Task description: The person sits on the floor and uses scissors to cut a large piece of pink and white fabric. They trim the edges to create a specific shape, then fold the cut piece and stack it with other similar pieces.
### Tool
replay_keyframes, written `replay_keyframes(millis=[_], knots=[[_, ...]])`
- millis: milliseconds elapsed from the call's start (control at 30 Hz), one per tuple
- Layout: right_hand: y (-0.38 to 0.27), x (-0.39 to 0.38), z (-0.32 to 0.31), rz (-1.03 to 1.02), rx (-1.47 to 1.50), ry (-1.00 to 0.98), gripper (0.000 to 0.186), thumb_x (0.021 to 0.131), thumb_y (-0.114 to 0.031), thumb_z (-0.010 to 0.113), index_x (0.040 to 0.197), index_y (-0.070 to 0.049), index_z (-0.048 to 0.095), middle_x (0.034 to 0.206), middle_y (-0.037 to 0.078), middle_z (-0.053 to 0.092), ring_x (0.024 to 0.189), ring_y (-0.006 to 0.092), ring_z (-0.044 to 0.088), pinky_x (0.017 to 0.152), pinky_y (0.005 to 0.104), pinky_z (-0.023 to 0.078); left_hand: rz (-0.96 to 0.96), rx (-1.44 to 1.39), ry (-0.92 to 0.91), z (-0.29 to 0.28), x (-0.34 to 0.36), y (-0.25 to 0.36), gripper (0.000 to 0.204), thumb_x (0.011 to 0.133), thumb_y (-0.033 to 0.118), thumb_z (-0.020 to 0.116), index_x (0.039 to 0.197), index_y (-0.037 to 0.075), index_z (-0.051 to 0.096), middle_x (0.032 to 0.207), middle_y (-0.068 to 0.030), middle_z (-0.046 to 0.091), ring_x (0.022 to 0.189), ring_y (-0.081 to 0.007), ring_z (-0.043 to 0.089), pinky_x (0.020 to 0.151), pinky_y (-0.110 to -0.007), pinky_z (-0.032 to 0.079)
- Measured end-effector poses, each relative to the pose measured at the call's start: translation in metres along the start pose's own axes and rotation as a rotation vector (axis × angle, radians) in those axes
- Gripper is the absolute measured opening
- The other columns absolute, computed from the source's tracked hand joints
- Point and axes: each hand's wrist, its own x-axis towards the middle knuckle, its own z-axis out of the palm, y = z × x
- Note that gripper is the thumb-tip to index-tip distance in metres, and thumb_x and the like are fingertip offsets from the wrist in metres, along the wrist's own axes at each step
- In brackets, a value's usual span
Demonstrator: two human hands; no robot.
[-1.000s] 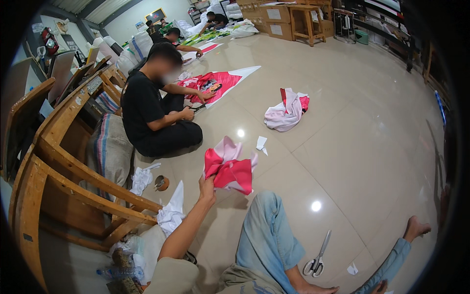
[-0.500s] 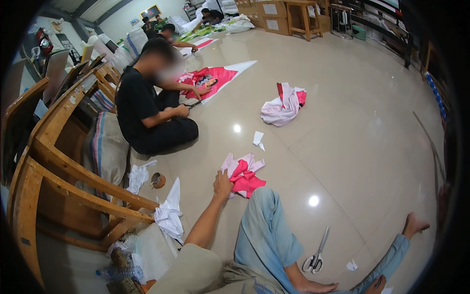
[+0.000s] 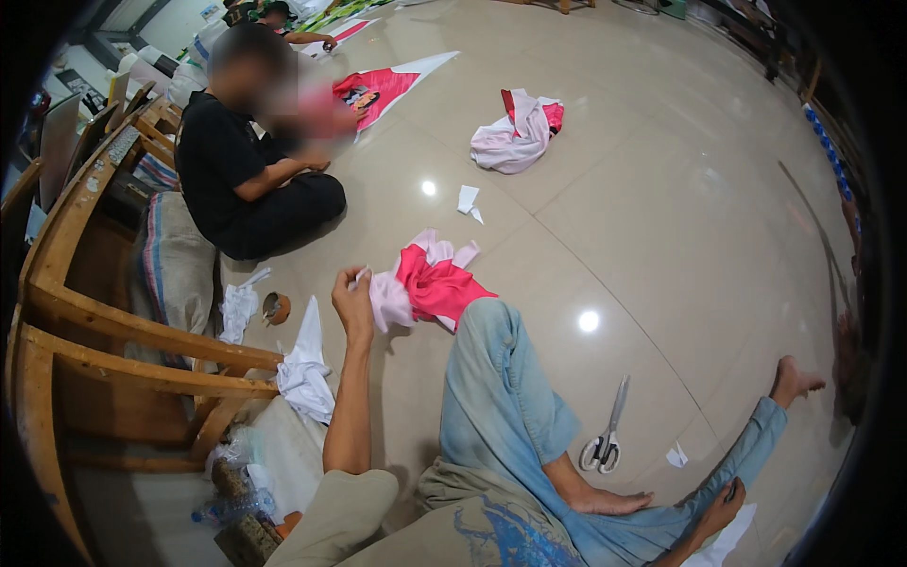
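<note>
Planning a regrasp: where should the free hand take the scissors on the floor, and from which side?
Probably the looped handles of the scissors: they lie closed and flat, loops toward the person, blades pointing away. Come from the near side with the right hand, resting on the floor beside them.

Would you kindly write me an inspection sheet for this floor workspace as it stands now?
Surface: glossy beige tiled floor, with light glare spots.
Job's things: crumpled pink and red cloth on the floor by the person's raised knee.
Clutter: scissors lying beside the leg; second pink bundle; white scraps; white cloth; small round brown object.
Grippers: left hand pinches the cloth's pale edge; right hand rests flat on the floor, holding nothing.
Cables: nothing seen.
Surroundings: wooden bench at left; a co-worker in black sits cross-legged by a red and white banner.
</note>
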Motion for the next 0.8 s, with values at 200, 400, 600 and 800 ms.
replay_keyframes(millis=[200, 400, 600, 800], knots=[[-0.002, -0.006, 0.007, 0.008, 0.060, 0.093, 0.030, 0.099, -0.018, 0.061, 0.120, 0.001, 0.069, 0.118, 0.018, 0.071, 0.110, 0.0352, 0.066, 0.099, 0.0405, 0.049, 0.151, -0.496, -0.422, 0.087, -0.048, 0.152, 0.018, 0.095, 0.003, 0.064, 0.113, 0.000, 0.060, 0.111, -0.0088, 0.065, 0.103, -0.0149, 0.062, 0.093, -0.029, 0.049], [-0.066, -0.006, 0.011, -0.211, -0.003, 0.205, 0.024, 0.094, -0.012, 0.064, 0.113, 0.001, 0.072, 0.110, 0.018, 0.073, 0.101, 0.0338, 0.068, 0.093, 0.0407, 0.051, 0.639, -0.176, -0.985, 0.240, -0.177, 0.099, 0.068, 0.093, 0.028, 0.071, 0.148, 0.000, 0.043, 0.156, -0.0267, 0.039, 0.136, -0.0434, 0.047, 0.115, -0.048, 0.037], [-0.093, -0.026, 0.016, -0.288, 0.102, 0.067, 0.027, 0.089, -0.009, 0.065, 0.115, 0.000, 0.069, 0.113, 0.017, 0.070, 0.111, 0.0360, 0.062, 0.099, 0.0432, 0.047, 0.718, 0.299, -1.228, 0.244, -0.271, 0.073, 0.067, 0.097, 0.030, 0.064, 0.150, -0.002, 0.040, 0.158, -0.0247, 0.036, 0.139, -0.0443, 0.044, 0.116, -0.048, 0.036], [-0.146, -0.027, 0.045, -0.280, 0.414, -0.192, 0.023, 0.092, -0.009, 0.067, 0.113, 0.000, 0.070, 0.111, 0.016, 0.070, 0.105, 0.0318, 0.066, 0.093, 0.0402, 0.050, 0.586, 0.015, -0.879, 0.250, -0.263, 0.042, 0.045, 0.098, 0.016, 0.060, 0.139, -0.002, 0.053, 0.139, -0.0231, 0.055, 0.117, -0.0397, 0.055, 0.104, -0.047, 0.043]])
